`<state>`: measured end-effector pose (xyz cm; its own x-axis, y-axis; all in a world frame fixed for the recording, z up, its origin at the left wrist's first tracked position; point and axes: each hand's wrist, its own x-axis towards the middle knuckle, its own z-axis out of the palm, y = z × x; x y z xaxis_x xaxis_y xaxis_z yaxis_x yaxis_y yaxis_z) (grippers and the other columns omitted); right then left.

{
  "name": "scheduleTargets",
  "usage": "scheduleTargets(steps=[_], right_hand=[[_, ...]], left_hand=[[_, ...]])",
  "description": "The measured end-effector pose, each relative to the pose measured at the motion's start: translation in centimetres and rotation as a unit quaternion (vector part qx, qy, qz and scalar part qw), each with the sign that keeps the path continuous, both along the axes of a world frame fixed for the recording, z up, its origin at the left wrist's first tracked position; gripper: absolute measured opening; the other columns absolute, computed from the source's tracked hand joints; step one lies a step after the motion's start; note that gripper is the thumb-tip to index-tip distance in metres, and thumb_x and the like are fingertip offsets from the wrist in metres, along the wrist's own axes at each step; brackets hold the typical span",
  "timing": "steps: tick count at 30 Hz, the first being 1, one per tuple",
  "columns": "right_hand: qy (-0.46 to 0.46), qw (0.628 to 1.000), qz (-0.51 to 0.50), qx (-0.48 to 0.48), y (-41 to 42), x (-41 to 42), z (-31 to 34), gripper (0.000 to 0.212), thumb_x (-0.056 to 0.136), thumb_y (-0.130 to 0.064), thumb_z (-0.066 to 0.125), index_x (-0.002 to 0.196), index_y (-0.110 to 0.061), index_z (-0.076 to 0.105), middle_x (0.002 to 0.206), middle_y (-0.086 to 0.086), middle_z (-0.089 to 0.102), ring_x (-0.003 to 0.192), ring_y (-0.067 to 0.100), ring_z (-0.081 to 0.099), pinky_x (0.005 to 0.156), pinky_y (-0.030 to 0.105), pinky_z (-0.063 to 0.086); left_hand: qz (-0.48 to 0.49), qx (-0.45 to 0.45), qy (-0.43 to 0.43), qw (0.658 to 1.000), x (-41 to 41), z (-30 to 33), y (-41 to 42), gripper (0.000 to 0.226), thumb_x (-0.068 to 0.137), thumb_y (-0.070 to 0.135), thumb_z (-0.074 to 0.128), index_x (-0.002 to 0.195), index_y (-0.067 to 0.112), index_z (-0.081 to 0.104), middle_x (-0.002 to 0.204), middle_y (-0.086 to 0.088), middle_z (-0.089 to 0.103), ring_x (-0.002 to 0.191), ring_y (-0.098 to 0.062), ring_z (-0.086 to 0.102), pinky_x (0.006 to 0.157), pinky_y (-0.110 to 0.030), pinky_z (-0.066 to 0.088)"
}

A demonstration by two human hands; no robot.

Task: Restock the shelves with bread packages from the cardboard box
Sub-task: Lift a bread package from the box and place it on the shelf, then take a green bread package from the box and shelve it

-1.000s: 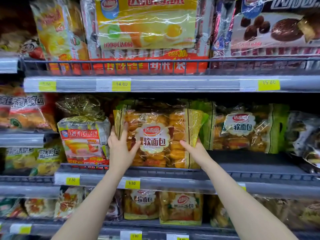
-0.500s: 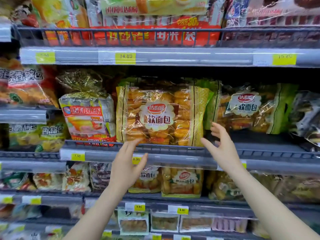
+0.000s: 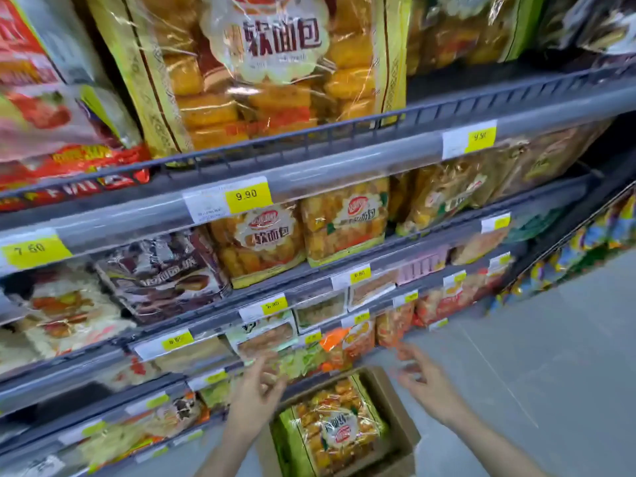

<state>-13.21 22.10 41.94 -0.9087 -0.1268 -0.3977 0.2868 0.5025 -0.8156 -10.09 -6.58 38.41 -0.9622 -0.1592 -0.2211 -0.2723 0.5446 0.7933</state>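
Note:
A large bread package (image 3: 261, 63) with golden rolls stands upright on the shelf (image 3: 309, 156) at the top of the view. Low down, an open cardboard box (image 3: 389, 394) sits on the floor against the shelving, with a bread package (image 3: 335, 428) lying face up inside it. My left hand (image 3: 256, 397) hovers over the box's left edge, fingers apart, holding nothing. My right hand (image 3: 426, 383) hovers over the box's right edge, also with spread fingers and nothing in it. Both hands are blurred by motion.
Several lower shelves (image 3: 275, 304) carry smaller bread and snack packs behind yellow price tags (image 3: 246, 196). Grey floor (image 3: 550, 373) stretches to the right of the box. More coloured packs (image 3: 585, 249) line a low rack at the far right.
Both hands let go of the large package, which stays on the shelf, and dropped down over the box. My view tilted downward, bringing the box and floor into sight.

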Motion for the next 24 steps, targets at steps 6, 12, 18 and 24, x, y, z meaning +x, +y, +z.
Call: scheduleTargets(steps=[6, 12, 18, 24], right_hand=[[-0.107, 0.993, -0.032, 0.032, -0.3, 3.9, -13.0, 0.057, 0.066, -0.036, 0.071, 0.115, -0.017, 0.049, 0.105, -0.005, 0.058, 0.086, -0.01, 0.06, 0.074, 0.009, 0.046], [-0.167, 0.982, -0.021, 0.081, 0.3, 4.6, -31.8, 0.051, 0.076, -0.052, 0.065, 0.117, -0.026, 0.052, 0.11, -0.008, 0.063, 0.098, 0.01, 0.061, 0.09, 0.033, 0.049], [-0.111, 0.985, 0.011, 0.135, 0.0, 2.6, -45.6, 0.043, 0.087, -0.028, 0.061, 0.126, -0.021, 0.045, 0.119, -0.01, 0.052, 0.112, 0.004, 0.048, 0.099, 0.018, 0.032], [-0.153, 0.97, 0.002, 0.189, 0.4, -0.8, -58.6, 0.076, 0.086, -0.04, 0.057, 0.145, -0.01, 0.019, 0.146, 0.016, 0.036, 0.133, 0.032, 0.035, 0.109, 0.039, 0.028]], left_hand=[[0.034, 0.087, -0.124, 0.988, 2.2, -12.6, -0.3, 0.029, 0.084, 0.009, 0.065, 0.109, 0.017, 0.052, 0.086, -0.005, 0.06, 0.068, -0.016, 0.057, 0.056, -0.012, 0.043], [0.096, 0.084, -0.198, 0.972, 4.0, -30.5, 1.1, 0.032, 0.08, 0.007, 0.07, 0.102, 0.024, 0.053, 0.083, -0.008, 0.059, 0.083, -0.031, 0.059, 0.067, -0.018, 0.046], [0.106, 0.052, -0.266, 0.957, 4.3, -47.3, 2.4, 0.072, 0.079, 0.033, 0.07, 0.136, 0.002, 0.039, 0.138, -0.02, 0.047, 0.126, -0.035, 0.046, 0.105, -0.047, 0.039], [0.214, 0.075, -0.302, 0.926, 4.0, -57.1, 3.1, 0.098, 0.077, 0.036, 0.073, 0.148, 0.01, 0.012, 0.151, -0.014, 0.028, 0.138, -0.031, 0.03, 0.112, -0.04, 0.026]])
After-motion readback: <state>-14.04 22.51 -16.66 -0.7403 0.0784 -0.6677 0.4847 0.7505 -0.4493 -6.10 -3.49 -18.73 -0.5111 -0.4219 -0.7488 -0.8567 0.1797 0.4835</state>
